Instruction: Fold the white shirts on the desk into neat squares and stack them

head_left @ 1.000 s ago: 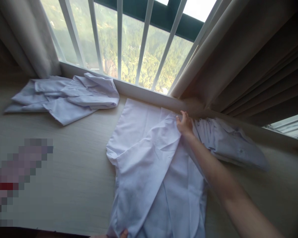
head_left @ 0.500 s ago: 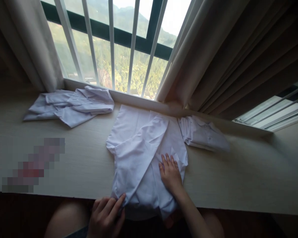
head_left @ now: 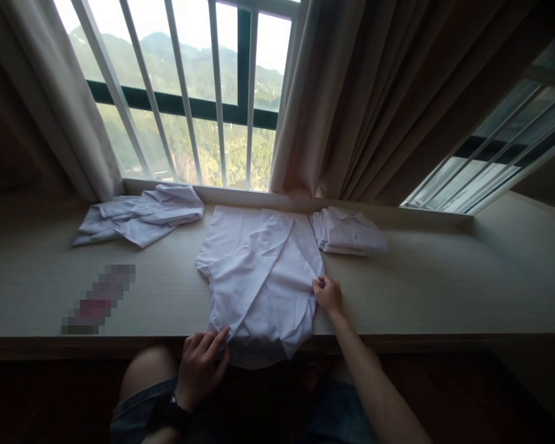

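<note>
A white shirt [head_left: 254, 271] lies spread on the pale ledge in front of me, one panel folded slantwise over its front. Its lower edge hangs a little over the ledge's near side. My left hand [head_left: 202, 361] pinches the shirt's lower left corner between thumb and fingers. At the shirt's right side edge, my right hand [head_left: 328, 295] is closed on the cloth, thumb and fingertips together. A stack of folded white shirts [head_left: 349, 231] sits just beyond the right side, close to the spread shirt.
A loosely crumpled white garment [head_left: 141, 216] lies at the back left of the ledge [head_left: 425, 283]. A blurred-out patch [head_left: 97, 302] covers something at the front left. Behind are a barred window [head_left: 185, 123] and curtains [head_left: 351, 98]. My knees are under the ledge's front edge.
My right hand has gone from lying flat on the shirt to gripping its right edge. The left hand stays at the lower corner. The camera view has tilted up and turned right.
</note>
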The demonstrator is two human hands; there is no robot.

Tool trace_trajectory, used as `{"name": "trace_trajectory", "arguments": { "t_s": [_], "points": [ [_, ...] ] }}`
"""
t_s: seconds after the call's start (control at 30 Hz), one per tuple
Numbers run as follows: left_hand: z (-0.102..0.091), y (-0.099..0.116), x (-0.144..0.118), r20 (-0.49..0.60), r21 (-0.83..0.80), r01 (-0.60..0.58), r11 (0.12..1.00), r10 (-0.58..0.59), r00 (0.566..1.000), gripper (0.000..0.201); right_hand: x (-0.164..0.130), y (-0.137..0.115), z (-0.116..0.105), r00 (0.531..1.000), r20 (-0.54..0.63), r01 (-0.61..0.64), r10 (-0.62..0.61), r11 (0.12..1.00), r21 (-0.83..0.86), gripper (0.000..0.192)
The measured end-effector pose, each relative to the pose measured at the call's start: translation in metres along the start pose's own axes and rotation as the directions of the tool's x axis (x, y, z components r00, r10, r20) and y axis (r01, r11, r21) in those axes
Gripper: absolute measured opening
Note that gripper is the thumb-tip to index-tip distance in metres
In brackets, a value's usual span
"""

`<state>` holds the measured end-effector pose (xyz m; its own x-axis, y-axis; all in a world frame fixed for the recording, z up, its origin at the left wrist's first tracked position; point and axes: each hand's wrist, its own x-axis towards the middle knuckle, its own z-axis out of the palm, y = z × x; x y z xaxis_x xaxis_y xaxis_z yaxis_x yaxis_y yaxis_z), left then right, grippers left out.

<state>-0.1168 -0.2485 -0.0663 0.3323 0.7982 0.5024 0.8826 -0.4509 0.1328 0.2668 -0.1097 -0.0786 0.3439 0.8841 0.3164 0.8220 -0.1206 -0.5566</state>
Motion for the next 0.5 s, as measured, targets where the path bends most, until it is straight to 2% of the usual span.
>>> {"name": "trace_trajectory", "arguments": {
  "t_s": [0.07,0.13,0.3,0.4,0.5],
  "points": [
    [0.0,0.001,-0.001,-0.006,-0.001,0.0,1.0,0.0,1.0,0.044,-0.003,0.001,-0.002,0.998,0.058,0.031,-0.033,0.999,0.031,0.032],
    [0.0,0.003,-0.002,-0.008,-0.015,0.006,1.0,-0.006,1.0,0.044,-0.005,0.0,-0.002,0.997,0.063,0.047,-0.054,0.994,0.103,0.038],
    [0.0,0.007,-0.005,-0.016,-0.052,0.033,0.998,-0.034,0.999,0.042,-0.015,-0.002,0.005,0.994,-0.11,0.016,0.018,0.953,0.302,0.05],
    [-0.003,0.011,-0.001,-0.048,-0.083,0.076,0.994,-0.08,0.996,0.039,-0.022,-0.001,0.011,0.989,-0.148,0.07,-0.028,0.955,0.289,0.05],
    [-0.007,0.013,0.022,-0.1,-0.125,0.128,0.984,-0.141,0.985,0.033,-0.024,0.001,0.016,0.99,-0.118,0.101,-0.076,0.969,0.225,0.049]
  ]
}}
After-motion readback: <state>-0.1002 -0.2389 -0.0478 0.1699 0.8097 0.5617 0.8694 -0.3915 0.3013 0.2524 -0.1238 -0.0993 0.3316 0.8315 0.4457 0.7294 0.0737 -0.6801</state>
